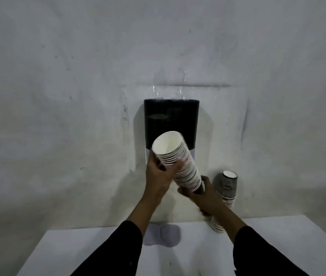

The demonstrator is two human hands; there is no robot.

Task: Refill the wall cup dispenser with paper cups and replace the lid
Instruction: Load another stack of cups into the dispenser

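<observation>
A black wall cup dispenser [171, 118] hangs on the grey wall, with a clear tube [169, 86] rising from its top. In front of its lower part I hold a tilted stack of paper cups [180, 162], open mouth up and to the left. My left hand [158, 174] grips the stack near its upper end. My right hand [202, 193] holds its lower end. A pale lid [163, 235] lies on the white table [98, 255], below the dispenser.
A second stack of paper cups [224, 198] stands upright on the table at the right, close behind my right forearm. The wall is directly behind the table's far edge.
</observation>
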